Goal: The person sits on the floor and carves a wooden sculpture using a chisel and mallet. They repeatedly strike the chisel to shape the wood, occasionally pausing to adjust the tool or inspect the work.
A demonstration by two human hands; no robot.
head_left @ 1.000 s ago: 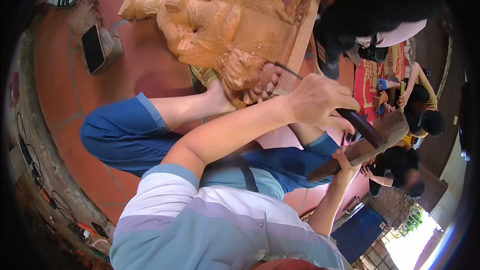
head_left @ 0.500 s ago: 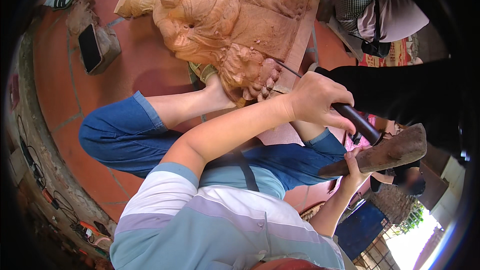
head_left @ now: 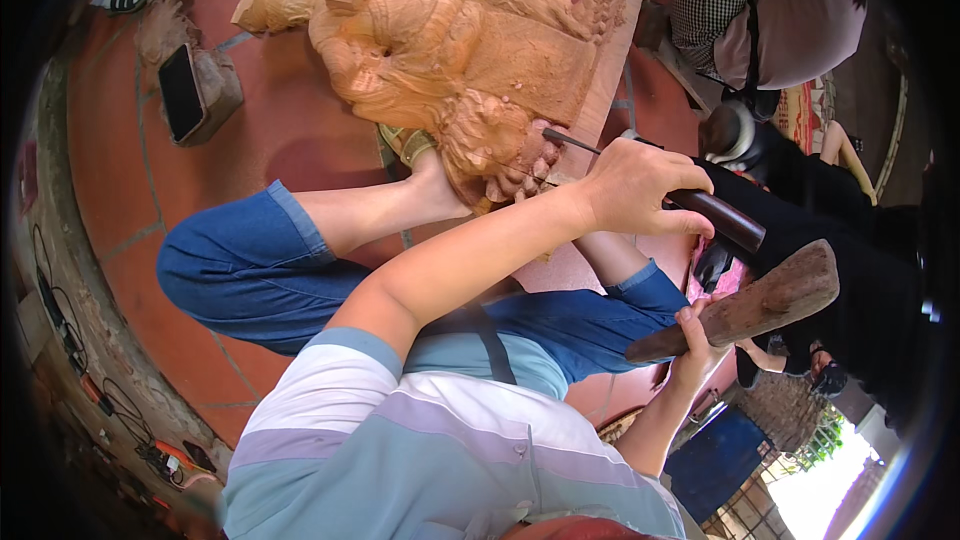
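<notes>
Mallet (head_left: 752,306) backed off; chisel (head_left: 728,222) slants, tip upper-left.

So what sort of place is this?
Likely a woodcarving workshop: a carved wooden sculpture lies in front, the left hand holds a chisel-like tool, the right hand a wooden mallet.

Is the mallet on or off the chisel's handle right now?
Off: a gap shows between the mallet, in the right hand, and the chisel's handle.
</notes>
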